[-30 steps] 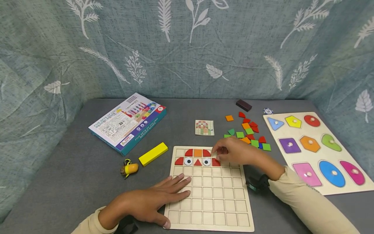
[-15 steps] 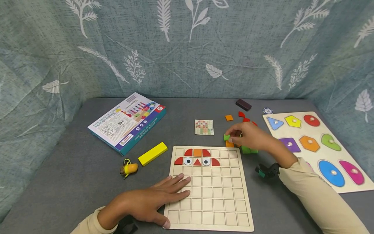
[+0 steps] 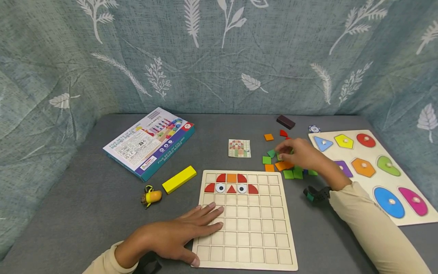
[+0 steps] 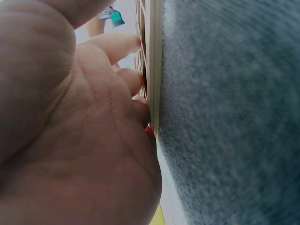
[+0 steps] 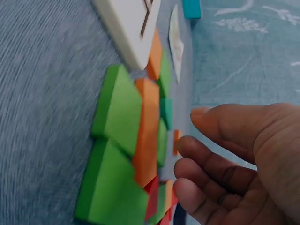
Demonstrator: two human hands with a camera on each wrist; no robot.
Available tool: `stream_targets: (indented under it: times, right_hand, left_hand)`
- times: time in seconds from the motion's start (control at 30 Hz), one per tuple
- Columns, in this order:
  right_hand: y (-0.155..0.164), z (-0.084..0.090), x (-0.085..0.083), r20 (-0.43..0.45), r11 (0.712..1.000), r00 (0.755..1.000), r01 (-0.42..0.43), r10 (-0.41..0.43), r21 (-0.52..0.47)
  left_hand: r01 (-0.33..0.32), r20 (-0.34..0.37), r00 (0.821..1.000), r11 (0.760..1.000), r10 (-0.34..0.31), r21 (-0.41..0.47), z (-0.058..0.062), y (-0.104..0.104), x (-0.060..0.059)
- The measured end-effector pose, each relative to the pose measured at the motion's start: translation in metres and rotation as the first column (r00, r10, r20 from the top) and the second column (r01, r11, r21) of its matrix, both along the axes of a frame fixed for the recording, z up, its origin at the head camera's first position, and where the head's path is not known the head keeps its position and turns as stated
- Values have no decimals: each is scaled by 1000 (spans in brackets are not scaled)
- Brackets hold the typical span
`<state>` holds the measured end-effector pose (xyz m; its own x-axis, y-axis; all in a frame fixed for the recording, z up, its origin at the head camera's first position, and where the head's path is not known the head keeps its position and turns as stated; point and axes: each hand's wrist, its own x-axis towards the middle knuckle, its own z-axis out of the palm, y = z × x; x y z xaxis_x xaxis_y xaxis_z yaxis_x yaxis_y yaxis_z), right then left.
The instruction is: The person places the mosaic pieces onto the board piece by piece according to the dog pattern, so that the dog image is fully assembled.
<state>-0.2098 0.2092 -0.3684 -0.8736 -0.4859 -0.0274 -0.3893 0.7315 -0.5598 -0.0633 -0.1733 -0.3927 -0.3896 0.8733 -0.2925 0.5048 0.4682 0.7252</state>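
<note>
The left hand (image 3: 178, 238) lies flat and open on the near left corner of the grid board (image 3: 254, 243); keep pressing so it stays put. Just right of the board's far corner, the right hand (image 3: 301, 154) hovers open over the little tiles (image 3: 289, 173), holding nothing. Pinch just one tile.

Head view: high and forward, tilted down over the whole table (image 3: 85, 182), grid board (image 3: 244, 220) at lower centre; left wrist view: pressed close against the palm, sighting along that board's edge (image 4: 154, 70), shared with the head view; right wrist view: low, near, facing the coloured tiles (image 5: 126, 140), seen from above at right of centre (image 3: 289, 173).
</note>
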Motion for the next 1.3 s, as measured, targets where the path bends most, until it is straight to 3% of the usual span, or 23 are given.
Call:
stream_targets:
  times: [0.77,1.3]
  right_hand:
    - [4,-13,-7,-40,998,999,37,-35,50]
    - [0,-12,-7,-42,996,999,-16,20,89]
  left_hand:
    - [4,-3,1000,1000,-4,14,-1,-1,0]
    - [-1,-2,1000,1000,1,2,1,-1,0]
